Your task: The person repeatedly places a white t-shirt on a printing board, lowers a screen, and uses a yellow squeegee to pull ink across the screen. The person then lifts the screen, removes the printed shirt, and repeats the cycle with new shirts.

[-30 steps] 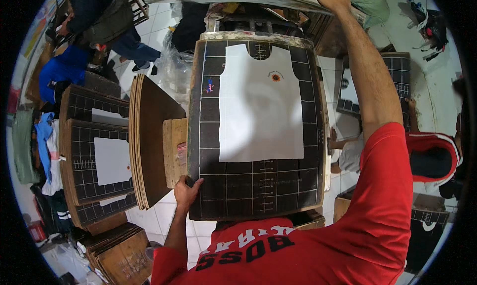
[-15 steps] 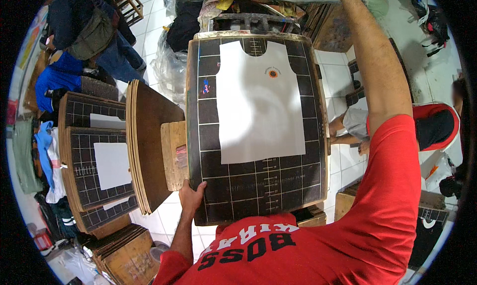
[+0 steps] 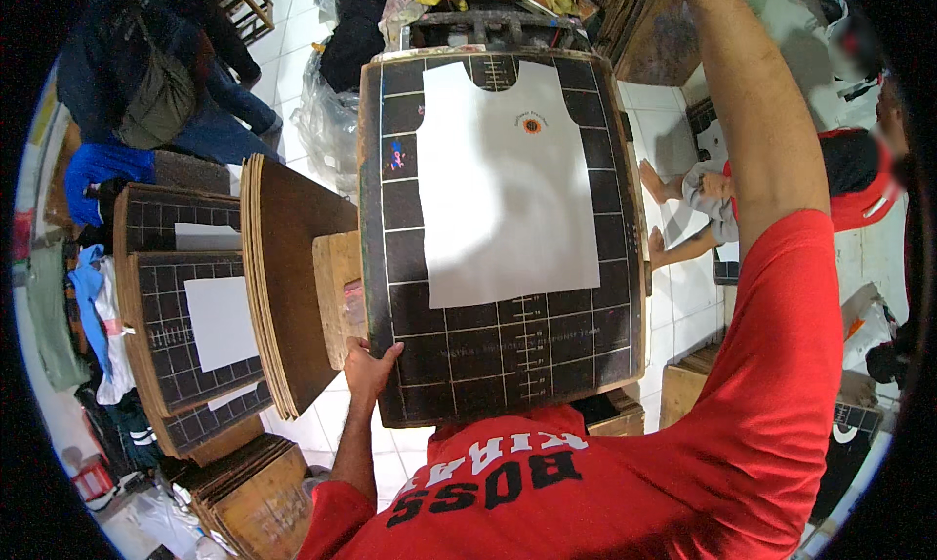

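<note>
Head view, looking straight down: big black rectangular board with a white measuring grid [image 3: 508,365], held flat out front and filling the middle of the picture. White sleeveless shirt-shaped fabric panel [image 3: 503,184] lying on top of it, neck cutout at the far end, small round orange print near the chest. Left hand [image 3: 369,365] clamped on the board's near-left corner, fingers curled over the edge, so definitely gripping it. Right hand out of frame past the top edge; only the right arm [image 3: 752,121] in its red sleeve showing, stretched along the board's right side toward the far end, so can't say what those fingers are doing. Just left of the board: stack of thin brown wooden boards [image 3: 283,287] standing on edge, leaning. Further left, more dark gridded boards [image 3: 185,316] piled up, one with a white sheet on it. White tiled floor [image 3: 673,140] underneath. Another person in a red top [image 3: 859,184] sitting on the floor off to the right, well apart from the board.
</note>
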The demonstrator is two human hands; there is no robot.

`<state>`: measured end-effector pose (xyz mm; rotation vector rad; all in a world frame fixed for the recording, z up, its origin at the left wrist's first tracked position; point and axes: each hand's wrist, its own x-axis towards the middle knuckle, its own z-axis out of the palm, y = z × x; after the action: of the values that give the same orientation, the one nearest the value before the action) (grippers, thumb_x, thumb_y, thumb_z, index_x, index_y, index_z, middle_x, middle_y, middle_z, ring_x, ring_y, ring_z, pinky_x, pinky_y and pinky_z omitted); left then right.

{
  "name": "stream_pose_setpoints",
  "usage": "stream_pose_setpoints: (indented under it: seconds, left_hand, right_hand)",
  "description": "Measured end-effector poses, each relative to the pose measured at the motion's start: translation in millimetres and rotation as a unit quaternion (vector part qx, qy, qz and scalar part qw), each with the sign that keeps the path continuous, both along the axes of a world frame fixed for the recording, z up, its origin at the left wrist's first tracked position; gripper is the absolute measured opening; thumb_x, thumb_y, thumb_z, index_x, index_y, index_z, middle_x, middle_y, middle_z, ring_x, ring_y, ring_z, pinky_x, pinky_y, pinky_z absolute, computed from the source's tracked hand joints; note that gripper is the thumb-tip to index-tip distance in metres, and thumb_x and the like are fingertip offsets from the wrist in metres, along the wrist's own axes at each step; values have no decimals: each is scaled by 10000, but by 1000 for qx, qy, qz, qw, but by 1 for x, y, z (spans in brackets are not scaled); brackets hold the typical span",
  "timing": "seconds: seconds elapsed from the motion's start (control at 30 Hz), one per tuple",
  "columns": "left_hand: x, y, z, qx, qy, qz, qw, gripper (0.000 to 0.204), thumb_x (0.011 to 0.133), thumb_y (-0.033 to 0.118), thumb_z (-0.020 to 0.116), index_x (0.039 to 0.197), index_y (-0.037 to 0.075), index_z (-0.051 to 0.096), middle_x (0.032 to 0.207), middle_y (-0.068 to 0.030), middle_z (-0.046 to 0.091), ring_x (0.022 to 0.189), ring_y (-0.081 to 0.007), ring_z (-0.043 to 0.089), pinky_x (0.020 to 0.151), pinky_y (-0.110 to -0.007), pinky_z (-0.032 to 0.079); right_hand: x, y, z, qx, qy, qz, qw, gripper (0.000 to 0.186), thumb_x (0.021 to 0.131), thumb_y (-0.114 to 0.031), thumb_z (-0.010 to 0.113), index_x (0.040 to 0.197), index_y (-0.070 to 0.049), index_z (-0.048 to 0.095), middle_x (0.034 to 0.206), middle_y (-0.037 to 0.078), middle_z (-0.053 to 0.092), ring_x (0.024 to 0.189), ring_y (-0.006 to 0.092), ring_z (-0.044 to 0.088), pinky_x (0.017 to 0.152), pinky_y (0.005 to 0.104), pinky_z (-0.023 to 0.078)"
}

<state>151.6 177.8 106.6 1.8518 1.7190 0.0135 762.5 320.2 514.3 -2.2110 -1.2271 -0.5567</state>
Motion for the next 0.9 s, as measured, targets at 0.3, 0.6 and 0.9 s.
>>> stream_pose_setpoints:
  seconds: [0.3, 0.6, 0.9]
  left_hand:
    - [30, 34, 1, 85, 13, -92, 992, 890, 698, 617, 882, 1187, -63, 580, 1164, -272, 630, 1119, -421, 625, 955, -487, 504]
    - [216, 182, 106, -199, -639, 381, 638, 832, 960, 670, 528, 1510, 66, 372, 1486, -189, 402, 1307, -339, 447, 1033, -554, 450]
    - [201, 132, -11, 290, -164, 52, 942, 665, 949, 481, 681, 1382, -4, 544, 1266, -186, 621, 1166, -375, 563, 1008, -503, 447]
  right_hand:
    - [-31, -42, -66, 10, 10, -48, 999, 544, 851, -602, 662, 1035, -101, 768, 1051, 206, 751, 1014, 386, 714, 891, 490, 550]
    - [-103, -152, -294, -5, -21, 116, 993, 389, 854, -470, 785, 854, -100, 666, 860, 94, 651, 823, 306, 665, 738, 463, 499]
    - [-68, -146, -377, -198, 148, 191, 950, 288, 780, -30, 698, 1065, -48, 665, 1028, 156, 710, 990, 368, 671, 875, 487, 473]
